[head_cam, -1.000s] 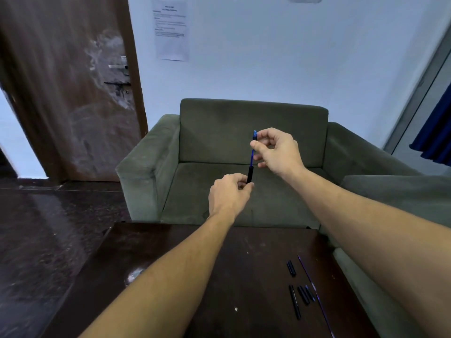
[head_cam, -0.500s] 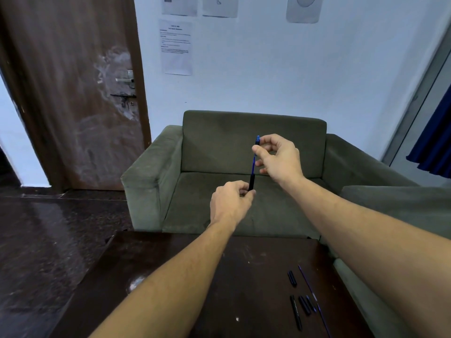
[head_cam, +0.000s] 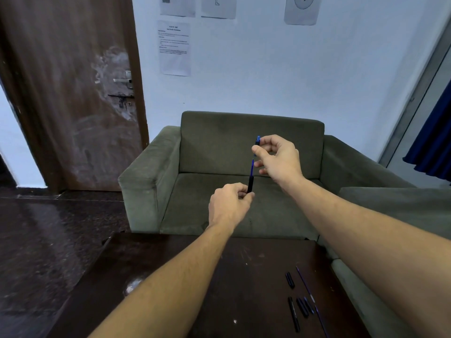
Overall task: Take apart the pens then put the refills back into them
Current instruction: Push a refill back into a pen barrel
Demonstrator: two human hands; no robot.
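The left hand (head_cam: 230,206) is curled round the lower end of a black pen barrel (head_cam: 250,184). The barrel is held nearly upright in the air, beyond the far edge of the surface (head_cam: 170,264). A thin blue refill (head_cam: 252,166) is seen projecting from the top of the barrel. The refill's upper part is pinched between the thumb and forefinger of the right hand (head_cam: 278,158), and the other fingers are loosely curled below. A short blue end shows above the pinch. How deep the refill sits inside the barrel cannot be told.

Further pen parts are recorded on the right portion of the dark surface. A short black piece (head_cam: 290,280) lies just beside a loose refill (head_cam: 305,285), which runs diagonally. Nearer the person lie a long black piece (head_cam: 293,314) and a group of shorter dark pieces (head_cam: 302,307), close together. All of these are well apart from both hands.

A green sofa (head_cam: 244,137) is noted behind the surface, a brown door (head_cam: 68,93) to the left, and printed sheets (head_cam: 174,48) on the wall.
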